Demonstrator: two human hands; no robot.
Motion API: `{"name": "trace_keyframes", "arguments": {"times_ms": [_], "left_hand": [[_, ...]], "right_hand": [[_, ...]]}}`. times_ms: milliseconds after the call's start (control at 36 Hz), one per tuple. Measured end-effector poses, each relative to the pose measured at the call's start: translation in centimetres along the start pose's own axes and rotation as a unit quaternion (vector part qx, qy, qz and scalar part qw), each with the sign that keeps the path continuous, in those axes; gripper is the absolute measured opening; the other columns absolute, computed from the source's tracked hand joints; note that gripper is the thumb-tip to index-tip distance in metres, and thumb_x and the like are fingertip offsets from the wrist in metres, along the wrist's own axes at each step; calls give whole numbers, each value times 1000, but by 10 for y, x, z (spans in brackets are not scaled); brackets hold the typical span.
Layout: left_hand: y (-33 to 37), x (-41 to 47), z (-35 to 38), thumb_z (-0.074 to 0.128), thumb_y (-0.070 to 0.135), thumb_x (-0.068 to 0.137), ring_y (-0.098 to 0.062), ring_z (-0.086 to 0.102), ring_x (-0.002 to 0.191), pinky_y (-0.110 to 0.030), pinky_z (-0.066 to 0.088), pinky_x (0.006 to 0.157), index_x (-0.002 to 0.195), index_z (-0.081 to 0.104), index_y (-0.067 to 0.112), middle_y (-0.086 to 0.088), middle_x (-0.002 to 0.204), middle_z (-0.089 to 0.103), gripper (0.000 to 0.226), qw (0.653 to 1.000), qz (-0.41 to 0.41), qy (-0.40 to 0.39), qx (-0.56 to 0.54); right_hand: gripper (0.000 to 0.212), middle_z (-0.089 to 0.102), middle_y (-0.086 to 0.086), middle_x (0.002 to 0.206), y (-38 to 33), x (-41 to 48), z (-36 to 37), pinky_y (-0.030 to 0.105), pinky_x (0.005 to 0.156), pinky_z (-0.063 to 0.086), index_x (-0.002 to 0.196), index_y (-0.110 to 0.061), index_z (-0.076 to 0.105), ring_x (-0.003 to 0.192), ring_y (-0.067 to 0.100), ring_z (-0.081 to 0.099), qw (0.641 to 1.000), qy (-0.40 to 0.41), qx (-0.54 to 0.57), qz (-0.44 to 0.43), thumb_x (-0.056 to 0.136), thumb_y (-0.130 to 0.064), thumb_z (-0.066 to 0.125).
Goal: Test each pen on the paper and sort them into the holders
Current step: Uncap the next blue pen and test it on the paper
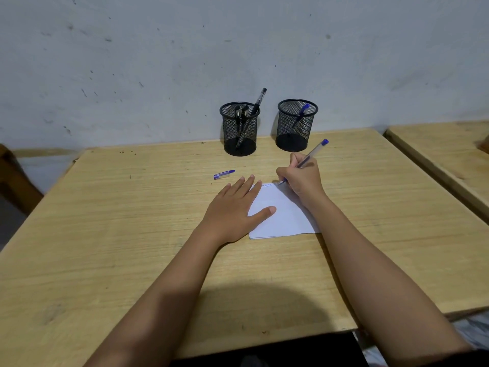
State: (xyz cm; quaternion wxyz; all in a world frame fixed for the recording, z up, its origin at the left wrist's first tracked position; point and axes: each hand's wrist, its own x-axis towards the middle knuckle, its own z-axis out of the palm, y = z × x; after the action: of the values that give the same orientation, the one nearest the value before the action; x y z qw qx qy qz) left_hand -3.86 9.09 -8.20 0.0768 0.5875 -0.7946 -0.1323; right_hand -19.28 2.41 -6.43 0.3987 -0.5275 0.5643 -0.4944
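A: From the head view, what is the right hand doing?

B: Its fingers are pinched tight around a clear-barrelled ballpoint pen with a blue end plug. The tip touches the far edge of the white sheet of paper, and the barrel slants up and away to the right.

A: Any marks on the sheet?

B: A short row of small blue scribbles runs along the far edge, just left of the tip. The rest looks blank.

A: And the left hand?

B: It lies flat, palm down, fingers spread and gripping nothing. The thumb and fingertips press on the paper's left side; the palm rests on the pale wooden table.

A: Where are the holders?

B: Two black wire-mesh cylindrical cups stand at the far edge near the grey wall. The left mesh holder has several dark pens, one leaning up over its right rim. The right mesh holder holds one blue-capped pen.

A: Anything loose?

B: A blue pen cap lies on the table, just beyond the left hand and nearer than the left holder. A second wooden table sits at the right.
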Motion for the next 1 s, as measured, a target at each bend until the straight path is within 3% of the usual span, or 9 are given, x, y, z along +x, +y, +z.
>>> {"name": "trace_keyframes", "arguments": {"times_ms": [500, 639, 750, 833, 917, 1000], "left_hand": [[-1, 0, 1, 27, 64, 91, -7, -4, 146, -30, -1, 117, 150, 6, 28, 9, 159, -2, 72, 1000, 3, 20, -18], [-2, 1, -2, 37, 64, 88, -8, 2, 146, -34, 10, 119, 149, 16, 26, 8, 159, 4, 76, 997, 7, 48, -55], [-1, -1, -6, 46, 62, 86, -6, 6, 145, -35, 16, 117, 149, 21, 25, 12, 159, 7, 77, 984, -1, 83, -160], [-4, 1, -14, 49, 55, 88, -7, 15, 143, -24, 19, 110, 146, 30, 20, 8, 157, 18, 70, 962, -22, 154, -224], [-17, 7, -26, 51, 38, 93, -13, 26, 138, -19, 21, 103, 141, 39, 12, -1, 151, 33, 56, 949, -61, 231, -206], [-36, 16, -33, 50, 27, 95, -23, 34, 131, -18, 24, 93, 137, 43, 5, -8, 142, 44, 48, 956, -105, 213, -171]], "right_hand": [[35, 30, 5, 58, -2, 1, 0, 24, 52, 33, 56, -11, 31, 55, 14, 34, 999, 28, 2, 20, 66, 8, 60], [34, 45, 7, 55, -3, -2, -7, 17, 47, 44, 58, -10, 42, 42, 7, 47, 995, 12, 100, 3, 71, 8, 68], [15, 66, 13, 74, -7, -4, -13, 19, 62, 56, 71, -5, 62, 62, 14, 64, 985, -17, 169, -6, 71, 2, 75], [12, 69, 15, 84, -10, -3, -16, 24, 81, 57, 87, 1, 69, 81, 21, 69, 974, -53, 219, -7, 76, 4, 70], [17, 70, 19, 90, -15, -2, -20, 22, 79, 57, 96, 5, 68, 83, 22, 71, 963, -81, 258, 10, 79, 5, 66], [22, 69, 23, 96, -20, -1, -26, 22, 80, 57, 102, 8, 66, 89, 26, 70, 962, -108, 251, 13, 81, 4, 65]]}}
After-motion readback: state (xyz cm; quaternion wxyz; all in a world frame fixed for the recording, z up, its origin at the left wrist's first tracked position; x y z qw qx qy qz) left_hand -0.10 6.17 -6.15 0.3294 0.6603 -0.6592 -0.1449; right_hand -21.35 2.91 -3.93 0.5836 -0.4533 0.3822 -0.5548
